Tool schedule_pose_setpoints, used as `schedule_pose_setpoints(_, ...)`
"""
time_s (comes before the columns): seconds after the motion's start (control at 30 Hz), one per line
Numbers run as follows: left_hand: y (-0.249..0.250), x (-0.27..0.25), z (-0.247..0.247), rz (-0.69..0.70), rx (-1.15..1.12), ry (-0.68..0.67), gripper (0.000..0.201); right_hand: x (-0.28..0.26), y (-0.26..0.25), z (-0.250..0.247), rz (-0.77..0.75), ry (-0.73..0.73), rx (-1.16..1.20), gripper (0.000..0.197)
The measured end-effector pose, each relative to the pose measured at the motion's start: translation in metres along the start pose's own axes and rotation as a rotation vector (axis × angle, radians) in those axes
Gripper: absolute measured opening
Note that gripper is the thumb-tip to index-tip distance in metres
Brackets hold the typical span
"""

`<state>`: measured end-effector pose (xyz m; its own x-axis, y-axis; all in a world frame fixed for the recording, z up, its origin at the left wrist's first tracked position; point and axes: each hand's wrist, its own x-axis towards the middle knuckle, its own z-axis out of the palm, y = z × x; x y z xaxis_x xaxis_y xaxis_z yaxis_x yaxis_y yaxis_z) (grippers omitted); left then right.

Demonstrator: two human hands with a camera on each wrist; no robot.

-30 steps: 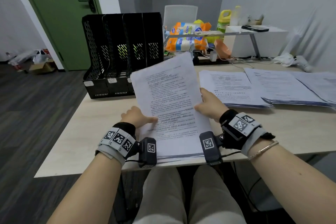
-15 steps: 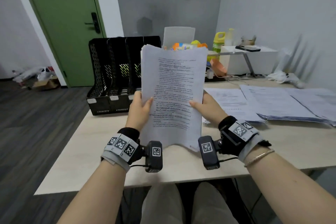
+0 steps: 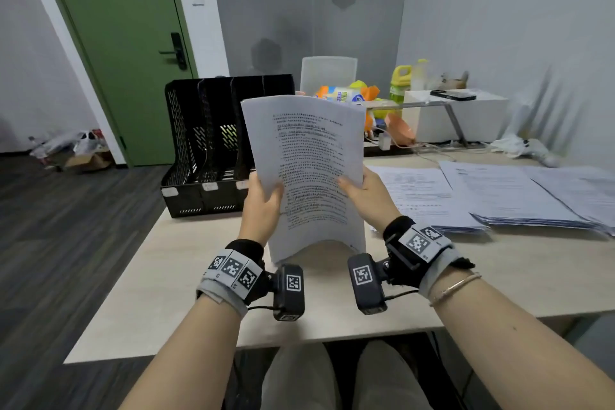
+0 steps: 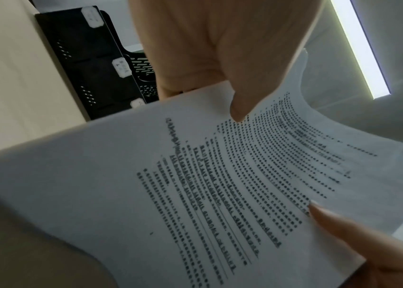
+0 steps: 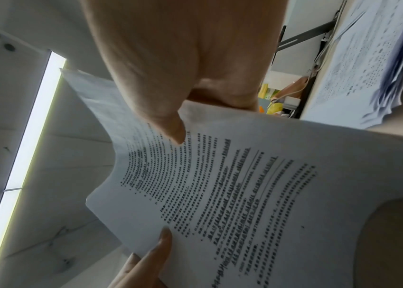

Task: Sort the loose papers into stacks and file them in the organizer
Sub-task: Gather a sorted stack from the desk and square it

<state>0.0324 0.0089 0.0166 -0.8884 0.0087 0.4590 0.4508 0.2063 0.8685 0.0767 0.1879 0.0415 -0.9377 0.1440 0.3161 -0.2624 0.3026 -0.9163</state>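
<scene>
Pale wooden worktop (image 3: 332, 319) below, both hands, left (image 3: 263, 206) and right (image 3: 367, 200), pinch an upright printed paper stack (image 3: 309, 173) by its side edges, probably squaring it for the black organizer (image 3: 216, 143).

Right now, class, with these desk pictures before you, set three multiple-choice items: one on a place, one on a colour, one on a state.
1. Where does the black organizer stand?
A. on the table's far left part
B. on the floor
C. on the white box

2. What colour is the door?
A. red
B. green
C. blue

3. How is the paper stack held?
A. flat on the table
B. upright, gripped by both hands
C. inside the organizer

Key: 1 A, it sits on the table left of the stack. 2 B, its panel is plainly green. 3 B, the left hand and right hand grip its side edges, thumbs in front.
</scene>
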Motion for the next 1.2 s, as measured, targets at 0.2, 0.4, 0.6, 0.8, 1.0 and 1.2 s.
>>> schedule_pose_setpoints(0.2, 0.009, 0.013, 0.001, 0.036, -0.041, 0.068, 0.027, 0.015, -0.012, -0.006, -0.049, 0.066, -0.038, 0.026)
schedule_pose_setpoints(0.4, 0.006, 0.012, 0.004, 0.022, -0.055, 0.074, 0.03, 0.019, -0.007, -0.012, -0.005, 0.137, 0.062, 0.036)
schedule_pose_setpoints(0.6, 0.008, 0.009, 0.009, -0.001, -0.006, 0.056, 0.019, 0.013, -0.005, -0.012, 0.005, 0.127, -0.035, 0.027)
schedule_pose_setpoints(0.8, 0.007, 0.013, 0.008, -0.023, -0.068, 0.065, 0.024, 0.022, -0.009, -0.022, -0.013, 0.19, 0.013, 0.035)
schedule_pose_setpoints(1.0, 0.002, 0.004, 0.015, -0.05, -0.009, 0.069, 0.019, 0.008, -0.004, -0.018, 0.003, 0.128, -0.071, 0.024)
schedule_pose_setpoints(1.2, 0.0, 0.002, 0.018, -0.079, -0.013, 0.031, 0.02, 0.008, 0.008, -0.017, 0.039, 0.12, -0.052, 0.034)
